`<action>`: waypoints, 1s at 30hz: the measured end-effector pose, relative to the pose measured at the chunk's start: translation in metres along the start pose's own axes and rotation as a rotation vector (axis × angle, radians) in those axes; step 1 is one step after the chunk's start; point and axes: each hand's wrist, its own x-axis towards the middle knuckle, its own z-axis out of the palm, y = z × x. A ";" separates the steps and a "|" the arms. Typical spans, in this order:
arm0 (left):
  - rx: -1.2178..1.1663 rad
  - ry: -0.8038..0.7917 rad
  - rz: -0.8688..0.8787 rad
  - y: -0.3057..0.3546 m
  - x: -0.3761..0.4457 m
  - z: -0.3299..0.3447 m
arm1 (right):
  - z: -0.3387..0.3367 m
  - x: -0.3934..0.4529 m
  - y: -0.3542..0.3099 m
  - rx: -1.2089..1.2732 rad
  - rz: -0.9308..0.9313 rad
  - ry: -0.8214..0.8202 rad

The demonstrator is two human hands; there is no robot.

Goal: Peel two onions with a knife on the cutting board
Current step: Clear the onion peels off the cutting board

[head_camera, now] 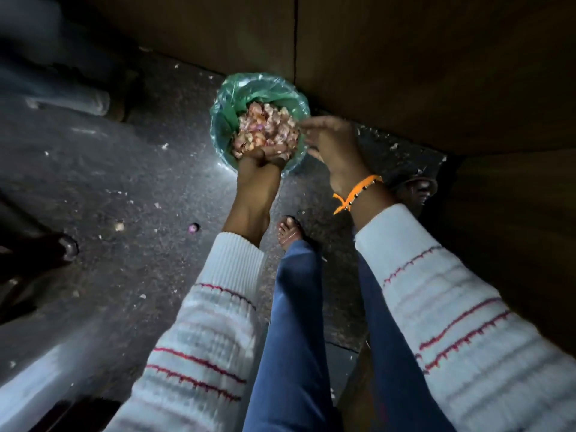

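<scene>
Grey speckled floor (124,157) already carries stray scraps, and the left hand (258,169), curled round a clump of onion peels (265,129) at the near rim of the green-lined bin (230,98), could spill more if it lets go short of the heaped pile. The right hand (330,141) hovers just beside the rim, fingers loosely spread and holding nothing I can make out. No onions, knife or cutting board are in view.

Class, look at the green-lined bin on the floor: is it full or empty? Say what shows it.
Full. Pinkish onion peels are heaped up to the rim of the green-lined bin, hiding the inside of the bag.
</scene>
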 end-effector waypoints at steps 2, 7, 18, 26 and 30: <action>-0.005 -0.028 0.047 0.012 -0.016 0.013 | -0.022 -0.018 -0.016 0.055 -0.027 0.029; 0.037 -0.149 0.154 0.050 -0.061 0.052 | -0.078 -0.073 -0.062 0.213 -0.123 0.158; 0.213 -0.499 0.446 0.142 -0.187 0.162 | -0.205 -0.200 -0.134 0.393 -0.379 0.454; 0.241 -0.734 0.557 0.185 -0.268 0.244 | -0.296 -0.265 -0.175 0.457 -0.523 0.654; 0.260 -0.876 0.636 0.206 -0.301 0.292 | -0.345 -0.277 -0.192 0.493 -0.581 0.754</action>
